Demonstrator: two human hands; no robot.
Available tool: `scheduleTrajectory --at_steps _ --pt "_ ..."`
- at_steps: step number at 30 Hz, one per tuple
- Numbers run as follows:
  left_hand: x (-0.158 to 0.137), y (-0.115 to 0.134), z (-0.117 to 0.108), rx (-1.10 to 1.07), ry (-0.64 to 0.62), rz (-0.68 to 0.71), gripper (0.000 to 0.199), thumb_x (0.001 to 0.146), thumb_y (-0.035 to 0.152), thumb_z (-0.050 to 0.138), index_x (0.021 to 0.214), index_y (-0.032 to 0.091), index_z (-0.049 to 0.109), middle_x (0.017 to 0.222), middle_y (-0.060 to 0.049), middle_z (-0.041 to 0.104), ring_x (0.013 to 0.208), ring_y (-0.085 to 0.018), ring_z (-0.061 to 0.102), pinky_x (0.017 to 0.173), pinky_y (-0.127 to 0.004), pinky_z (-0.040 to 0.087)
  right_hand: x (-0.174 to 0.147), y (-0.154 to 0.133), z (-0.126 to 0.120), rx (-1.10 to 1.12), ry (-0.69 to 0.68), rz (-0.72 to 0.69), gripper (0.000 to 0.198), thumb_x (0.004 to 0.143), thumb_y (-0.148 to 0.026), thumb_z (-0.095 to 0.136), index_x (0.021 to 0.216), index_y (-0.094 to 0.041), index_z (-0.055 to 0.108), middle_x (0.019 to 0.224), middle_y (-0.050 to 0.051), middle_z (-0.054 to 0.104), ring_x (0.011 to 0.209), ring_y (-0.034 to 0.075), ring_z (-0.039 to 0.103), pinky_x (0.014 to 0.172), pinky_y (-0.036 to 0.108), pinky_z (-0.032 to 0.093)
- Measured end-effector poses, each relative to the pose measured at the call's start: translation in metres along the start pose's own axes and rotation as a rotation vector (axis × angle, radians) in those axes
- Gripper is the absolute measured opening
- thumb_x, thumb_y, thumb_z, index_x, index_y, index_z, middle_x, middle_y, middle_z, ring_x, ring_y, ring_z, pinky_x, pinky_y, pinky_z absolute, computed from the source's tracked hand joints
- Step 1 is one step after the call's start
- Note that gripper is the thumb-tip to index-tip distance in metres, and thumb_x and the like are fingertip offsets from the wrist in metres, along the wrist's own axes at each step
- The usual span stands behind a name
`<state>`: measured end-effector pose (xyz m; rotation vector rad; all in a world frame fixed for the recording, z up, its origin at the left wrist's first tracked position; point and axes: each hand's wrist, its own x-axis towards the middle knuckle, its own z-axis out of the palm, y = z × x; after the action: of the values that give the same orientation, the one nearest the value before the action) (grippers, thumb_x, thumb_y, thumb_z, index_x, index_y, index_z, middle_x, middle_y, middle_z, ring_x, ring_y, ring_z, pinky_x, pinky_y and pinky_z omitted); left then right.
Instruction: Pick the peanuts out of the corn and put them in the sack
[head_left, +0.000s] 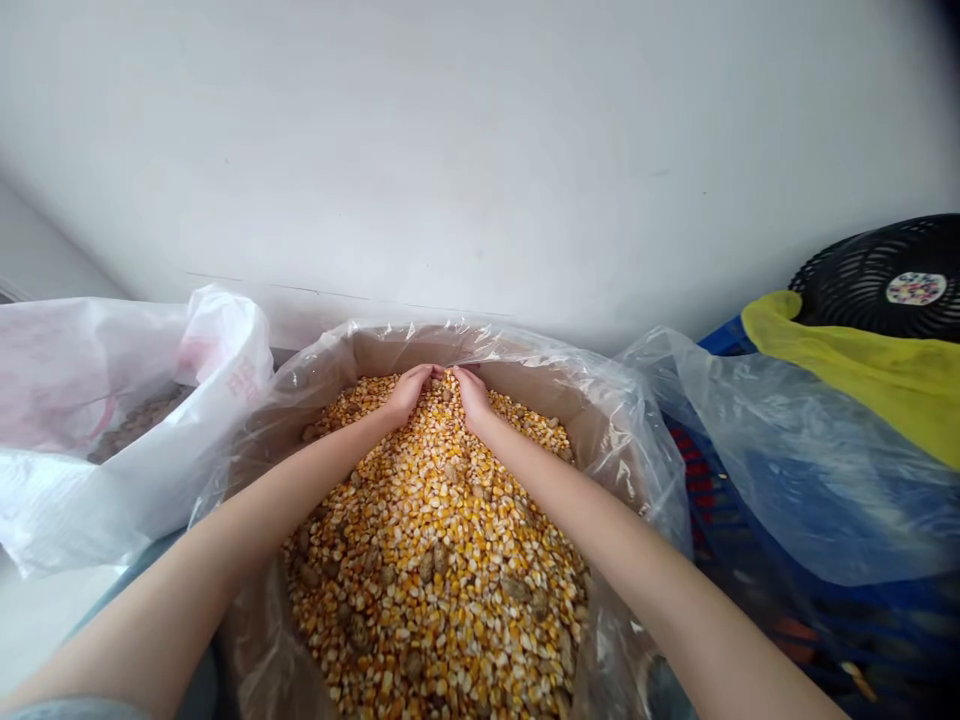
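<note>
Forearms [585, 515] cross corn [450, 510], hands [409, 393] near liner's far edge [450, 328].

The left arm [247, 530] and right arm [600, 525] reach forward, bare and slanting inward. The left hand [409, 394] and right hand [472, 396] face each other, loosely cupped (some fingers are hidden).

head view | from above | forward, downward | near corn [457, 510] | wall [480, 150] beyond

Apparent indoor storage area; evidence: bulk corn [450, 500], open white sack [161, 490] left, blue crate [726, 338] right, far white wall [480, 150].
</note>
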<state>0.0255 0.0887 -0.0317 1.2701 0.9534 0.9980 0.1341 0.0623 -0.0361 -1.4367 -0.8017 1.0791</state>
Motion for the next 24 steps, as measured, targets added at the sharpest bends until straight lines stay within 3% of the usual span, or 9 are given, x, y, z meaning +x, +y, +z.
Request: scheduleTrajectory --at_steps 6,11,18,21,24 --pt "-0.041 0.008 0.004 -0.039 0.059 -0.093 0.021 0.066 0.033 0.047 0.068 0.016 0.057 0.079 -0.003 0.059 0.081 -0.015 0.051 0.082 -0.027 0.034 -0.032 -0.010 -0.010 -0.030 -0.142 0.055 0.017 0.062 -0.031 0.050 0.070 -0.019 0.059 0.079 -0.001 0.062 0.081 0.015 0.054 0.074 0.025 0.037" --pt "-0.077 0.022 0.004 -0.088 0.080 -0.251 0.020 0.067 0.035 0.046 0.069 0.018 0.057 0.079 -0.001 0.060 0.080 -0.015 0.052 0.080 -0.027 0.036 -0.065 -0.027 -0.024 -0.080 -0.296 0.108 0.011 0.061 -0.028 0.052 0.061 -0.020 0.059 0.069 -0.002 0.061 0.074 0.015 0.053 0.073 0.027 0.037" --pt "-0.130 0.046 0.010 -0.150 -0.010 -0.427 0.026 0.067 0.039 0.047 0.078 0.019 0.058 0.081 -0.001 0.062 0.081 -0.017 0.054 0.076 -0.029 0.040 -0.115 -0.048 -0.041 -0.103 -0.482 0.182 0.011 0.064 -0.029 0.054 0.061 -0.019 0.058 0.074 -0.002 0.060 0.082 0.015 0.051 0.083 0.029 0.030" --pt "-0.138 0.061 0.013 -0.057 -0.080 -0.372 0.028 0.070 0.042 0.043 0.076 0.018 0.057 0.081 -0.002 0.062 0.079 -0.016 0.054 0.076 -0.028 0.040 -0.125 -0.062 -0.053 -0.091 -0.658 0.257 0.016 0.066 -0.033 0.053 0.063 -0.018 0.058 0.066 -0.002 0.059 0.077 0.015 0.053 0.081 0.031 0.032" --pt "-0.124 0.070 0.007 0.160 -0.268 -0.224 0.035 0.075 0.044 0.035 0.075 0.018 0.058 0.079 -0.002 0.061 0.080 -0.016 0.054 0.079 -0.028 0.038 -0.117 -0.076 -0.067 -0.140 -0.945 0.260 0.022 0.070 -0.036 0.050 0.070 -0.016 0.061 0.068 0.001 0.061 0.077 0.015 0.054 0.080 0.032 0.034"
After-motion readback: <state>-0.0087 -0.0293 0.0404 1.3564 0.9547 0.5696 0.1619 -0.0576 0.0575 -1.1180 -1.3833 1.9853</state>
